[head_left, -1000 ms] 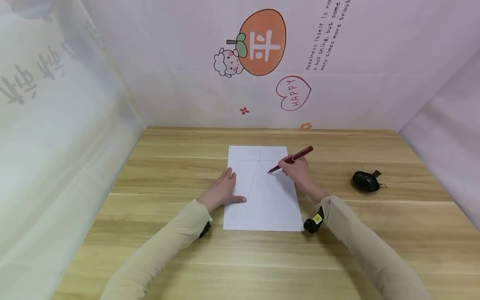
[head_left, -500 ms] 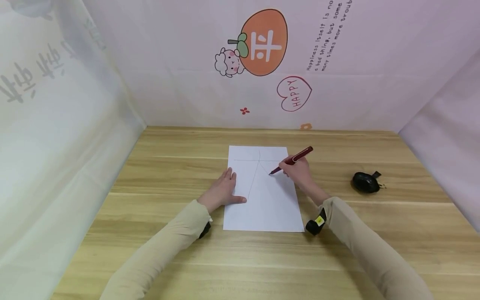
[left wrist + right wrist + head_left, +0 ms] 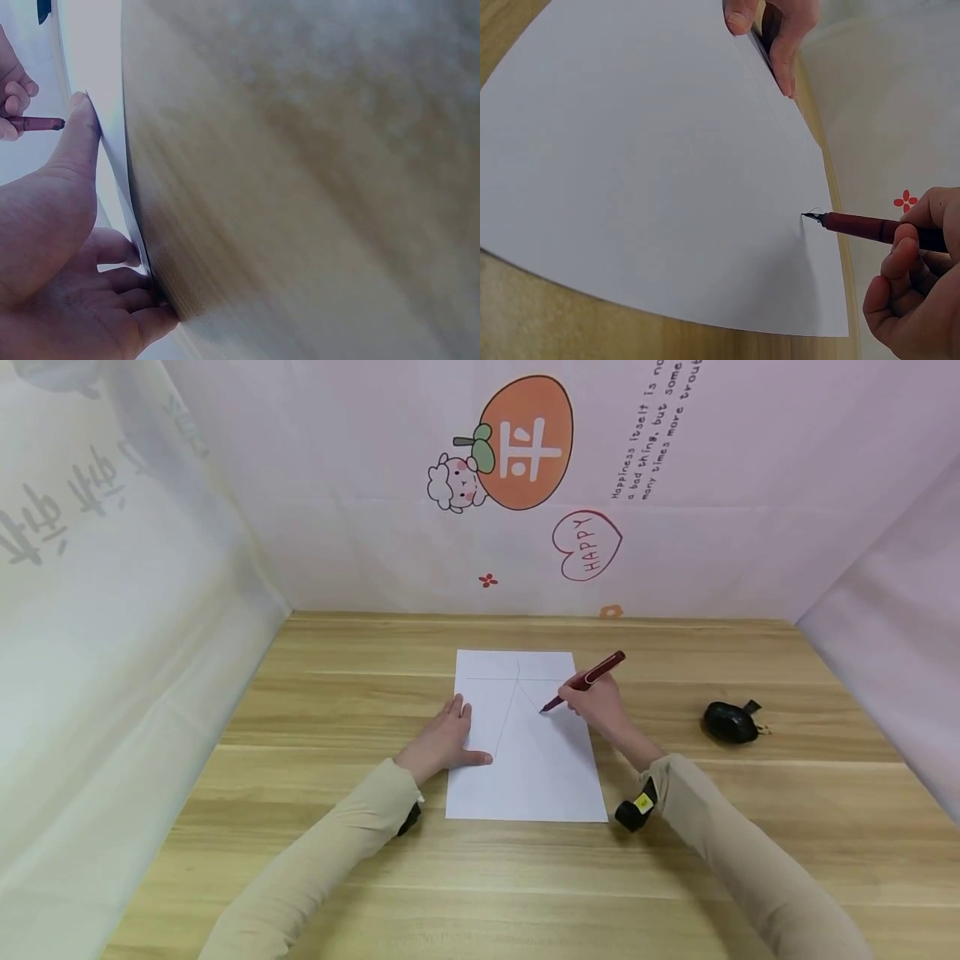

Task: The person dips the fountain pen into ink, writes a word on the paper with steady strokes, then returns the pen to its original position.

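A white sheet of paper point(image 3: 536, 777) lies on the wooden table, bearing a thin horizontal line, a short stroke across it and two slanting strokes below. My right hand point(image 3: 600, 700) pinches a dark red fountain pen point(image 3: 602, 668). In the right wrist view the pen's nib point(image 3: 814, 217) meets the paper at the end of a stroke. My left hand point(image 3: 441, 739) rests on the sheet's left edge, thumb stretched over the paper and fingers spread along the side. The left wrist view shows the left thumb point(image 3: 79, 139) on the sheet and the other fingers at its edge.
A black rounded object point(image 3: 731, 723) with a small strap lies right of the paper. The wooden table point(image 3: 337, 693) ends at a printed white cloth wall point(image 3: 360, 527) behind, with more cloth on both sides. A black camera point(image 3: 633, 810) sits at my right wrist.
The pen tip has moved slightly down and to the right, lengthening the right slanting stroke. My right hand and wrist shifted a little with it. The left hand stays in place on the sheet.
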Demonstrator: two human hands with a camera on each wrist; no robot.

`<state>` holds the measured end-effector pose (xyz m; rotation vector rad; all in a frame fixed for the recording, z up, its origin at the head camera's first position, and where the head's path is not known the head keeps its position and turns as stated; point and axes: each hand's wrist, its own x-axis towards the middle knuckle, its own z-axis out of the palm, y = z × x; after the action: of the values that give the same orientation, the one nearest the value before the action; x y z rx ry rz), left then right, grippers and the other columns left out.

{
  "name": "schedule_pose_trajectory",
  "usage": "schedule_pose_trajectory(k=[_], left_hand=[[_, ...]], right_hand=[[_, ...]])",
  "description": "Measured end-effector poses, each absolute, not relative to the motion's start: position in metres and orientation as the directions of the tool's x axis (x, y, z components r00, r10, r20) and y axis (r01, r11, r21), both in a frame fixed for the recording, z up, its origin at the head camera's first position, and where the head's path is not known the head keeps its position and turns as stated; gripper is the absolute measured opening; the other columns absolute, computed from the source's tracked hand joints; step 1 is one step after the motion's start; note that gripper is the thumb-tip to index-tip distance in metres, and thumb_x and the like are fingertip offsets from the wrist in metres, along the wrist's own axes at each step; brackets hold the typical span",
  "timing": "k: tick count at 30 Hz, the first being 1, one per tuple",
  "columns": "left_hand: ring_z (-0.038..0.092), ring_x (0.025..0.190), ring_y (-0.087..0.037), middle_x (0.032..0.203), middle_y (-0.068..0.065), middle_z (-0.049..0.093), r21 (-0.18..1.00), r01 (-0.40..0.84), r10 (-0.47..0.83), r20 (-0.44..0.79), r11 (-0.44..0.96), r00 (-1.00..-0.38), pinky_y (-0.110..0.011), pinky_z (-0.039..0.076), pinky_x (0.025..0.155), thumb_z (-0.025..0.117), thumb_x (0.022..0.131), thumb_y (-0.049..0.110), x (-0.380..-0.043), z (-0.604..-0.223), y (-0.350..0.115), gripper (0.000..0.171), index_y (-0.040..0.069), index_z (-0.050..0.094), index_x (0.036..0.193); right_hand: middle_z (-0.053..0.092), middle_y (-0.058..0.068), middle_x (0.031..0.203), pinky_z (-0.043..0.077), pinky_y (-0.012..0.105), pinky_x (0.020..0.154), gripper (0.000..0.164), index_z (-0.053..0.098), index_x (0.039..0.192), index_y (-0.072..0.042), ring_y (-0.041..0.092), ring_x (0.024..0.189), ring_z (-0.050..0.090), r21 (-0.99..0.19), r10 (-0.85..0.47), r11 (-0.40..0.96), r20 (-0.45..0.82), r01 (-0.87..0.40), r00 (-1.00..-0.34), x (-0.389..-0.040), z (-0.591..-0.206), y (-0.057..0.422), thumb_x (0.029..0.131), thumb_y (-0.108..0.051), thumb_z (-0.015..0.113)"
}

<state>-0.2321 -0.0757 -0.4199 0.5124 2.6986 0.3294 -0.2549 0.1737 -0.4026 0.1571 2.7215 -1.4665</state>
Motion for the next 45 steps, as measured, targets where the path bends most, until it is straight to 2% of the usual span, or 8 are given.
schedule_pose_trajectory(k=[6, 9, 14, 20, 34, 45], left_hand=[[0.010, 0.146, -0.034, 0.156, -0.024, 0.008, 0.286, 0.304, 0.389, -0.314, 0.908, -0.866, -0.041, 0.019, 0.119, 0.064, 0.081, 0.054, -0.232, -0.420, -0.075, 0.099, -0.006, 0.020, 0.146], [0.010, 0.146, -0.034, 0.156, -0.024, 0.009, 0.281, 0.307, 0.389, -0.312, 0.909, -0.867, -0.040, 0.019, 0.119, 0.064, 0.081, 0.054, -0.231, -0.420, -0.075, 0.099, -0.006, 0.020, 0.146], [0.010, 0.146, -0.034, 0.156, -0.024, 0.010, 0.270, 0.307, 0.385, -0.313, 0.913, -0.868, -0.039, 0.018, 0.119, 0.065, 0.081, 0.054, -0.231, -0.419, -0.075, 0.099, -0.006, 0.021, 0.146], [0.011, 0.146, -0.034, 0.156, -0.024, 0.010, 0.267, 0.302, 0.379, -0.314, 0.915, -0.870, -0.040, 0.019, 0.119, 0.065, 0.080, 0.055, -0.231, -0.418, -0.075, 0.099, -0.006, 0.021, 0.146], [0.010, 0.146, -0.033, 0.156, -0.023, 0.009, 0.277, 0.301, 0.383, -0.318, 0.912, -0.867, -0.040, 0.019, 0.119, 0.064, 0.081, 0.055, -0.231, -0.419, -0.075, 0.099, -0.005, 0.020, 0.146], [0.009, 0.146, -0.033, 0.156, -0.023, 0.008, 0.278, 0.298, 0.381, -0.322, 0.913, -0.867, -0.040, 0.018, 0.119, 0.064, 0.081, 0.055, -0.232, -0.420, -0.075, 0.099, -0.004, 0.020, 0.147]], right_hand=[[0.064, 0.020, 0.085, 0.044, 0.021, 0.055, 0.022, 0.061, 0.098, 0.001, 0.013, 0.063, 0.053, -0.823, 0.052, 0.557, -0.099, 0.111, -0.994, -0.254, -0.404, 0.177, 0.087, -0.017, 0.057], [0.063, 0.017, 0.081, 0.043, 0.021, 0.054, 0.022, 0.062, 0.098, 0.001, 0.013, 0.061, 0.052, -0.819, 0.047, 0.563, -0.101, 0.110, -0.994, -0.253, -0.403, 0.178, 0.087, -0.017, 0.056], [0.059, 0.004, 0.069, 0.042, 0.022, 0.051, 0.021, 0.063, 0.097, 0.001, 0.012, 0.058, 0.051, -0.818, 0.046, 0.563, -0.110, 0.116, -0.993, -0.251, -0.402, 0.180, 0.085, -0.016, 0.056], [0.058, 0.000, 0.066, 0.043, 0.022, 0.052, 0.021, 0.064, 0.095, 0.000, 0.012, 0.058, 0.051, -0.808, 0.047, 0.577, -0.109, 0.116, -0.993, -0.249, -0.402, 0.181, 0.085, -0.017, 0.057], [0.057, 0.000, 0.064, 0.043, 0.021, 0.051, 0.021, 0.064, 0.095, 0.001, 0.009, 0.058, 0.050, -0.814, 0.032, 0.568, -0.121, 0.118, -0.992, -0.246, -0.398, 0.184, 0.084, -0.016, 0.057], [0.062, 0.011, 0.072, 0.043, 0.022, 0.053, 0.021, 0.064, 0.095, 0.003, 0.013, 0.062, 0.052, -0.787, -0.009, 0.611, -0.110, 0.082, -0.994, -0.245, -0.398, 0.188, 0.085, -0.015, 0.057]])
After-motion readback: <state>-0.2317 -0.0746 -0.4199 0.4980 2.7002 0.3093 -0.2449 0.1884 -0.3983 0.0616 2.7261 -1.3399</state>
